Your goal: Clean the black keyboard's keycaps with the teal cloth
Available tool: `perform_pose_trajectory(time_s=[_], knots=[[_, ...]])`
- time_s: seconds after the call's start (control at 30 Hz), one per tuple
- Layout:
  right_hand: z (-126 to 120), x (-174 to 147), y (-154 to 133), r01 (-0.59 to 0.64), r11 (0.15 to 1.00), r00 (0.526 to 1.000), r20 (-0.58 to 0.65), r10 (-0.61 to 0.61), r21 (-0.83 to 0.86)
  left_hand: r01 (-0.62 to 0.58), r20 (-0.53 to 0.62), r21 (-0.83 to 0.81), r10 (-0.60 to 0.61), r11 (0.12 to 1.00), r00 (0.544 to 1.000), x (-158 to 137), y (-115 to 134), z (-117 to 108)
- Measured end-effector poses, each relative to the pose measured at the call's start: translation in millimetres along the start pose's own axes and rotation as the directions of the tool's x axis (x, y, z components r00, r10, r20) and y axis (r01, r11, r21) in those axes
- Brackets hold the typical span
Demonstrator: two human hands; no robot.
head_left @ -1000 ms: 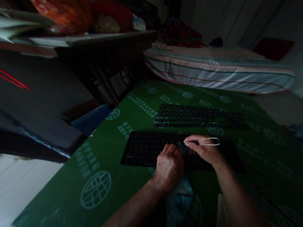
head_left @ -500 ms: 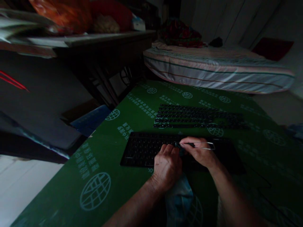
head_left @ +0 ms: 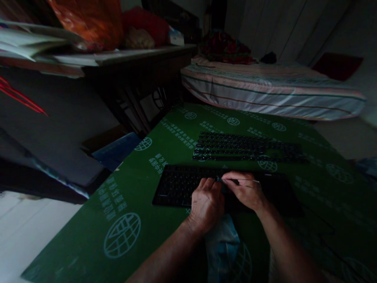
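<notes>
A black keyboard [head_left: 173, 184] lies on the green table, its keycaps off over the part I can make out. My left hand [head_left: 207, 200] rests on its middle, fingers curled round a blue cloth [head_left: 223, 247] that trails toward me. Close beside it, my right hand [head_left: 244, 188] pinches a thin wire keycap puller [head_left: 257, 181], whose wire loop sticks out behind the fingers. Its front end points at the cloth near my left fingertips; the contact there is too dark to make out. Beyond the keyboard, loose black keycaps [head_left: 229, 146] lie in rows.
The green table cover [head_left: 165, 239] carries globe prints. A black cable [head_left: 321, 224] runs off the keyboard's right side. At the left stands a higher desk [head_left: 141, 55] with bags and papers on it. A bed [head_left: 265, 88] is behind the table.
My right hand has turned slightly, so less of the puller's wire loop shows. The left hand stays nearly in place with the cloth. The whole view has shifted a little.
</notes>
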State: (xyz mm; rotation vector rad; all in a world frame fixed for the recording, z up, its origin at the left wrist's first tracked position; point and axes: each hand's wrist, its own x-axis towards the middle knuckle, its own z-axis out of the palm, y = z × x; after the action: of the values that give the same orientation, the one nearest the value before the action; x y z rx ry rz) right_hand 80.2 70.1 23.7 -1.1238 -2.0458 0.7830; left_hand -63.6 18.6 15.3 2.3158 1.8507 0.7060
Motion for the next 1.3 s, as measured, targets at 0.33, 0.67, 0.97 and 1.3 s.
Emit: perform_pose_trajectory(time_s=[0.33, 0.67, 0.97, 1.3], knots=[[6.7, 0.0, 7.9, 0.116, 0.993, 0.986, -0.12, -0.114, 0.008, 0.033, 0.003, -0.022, -0.033, 0.999, 0.999, 3.2, -3.0, 2.1], [4.1, 0.1, 6.2, 0.065, 0.998, 0.993, -0.096, -0.063, 0.026, 0.032, 0.029, -0.004, -0.031, 0.999, 0.999, 3.1, 1.4, -1.3], [6.1, 0.7, 5.7, 0.071, 0.997, 0.99, -0.125, -0.067, 0.026, 0.061, 0.025, 0.037, -0.061, 0.997, 0.998, 3.6, 1.0, -2.3], [7.4, 0.8, 8.6, -0.05, 0.988, 0.992, -0.111, 0.067, 0.149, 0.053, 0.04, 0.063, -0.055, 0.997, 0.998, 4.1, 1.8, -3.5]])
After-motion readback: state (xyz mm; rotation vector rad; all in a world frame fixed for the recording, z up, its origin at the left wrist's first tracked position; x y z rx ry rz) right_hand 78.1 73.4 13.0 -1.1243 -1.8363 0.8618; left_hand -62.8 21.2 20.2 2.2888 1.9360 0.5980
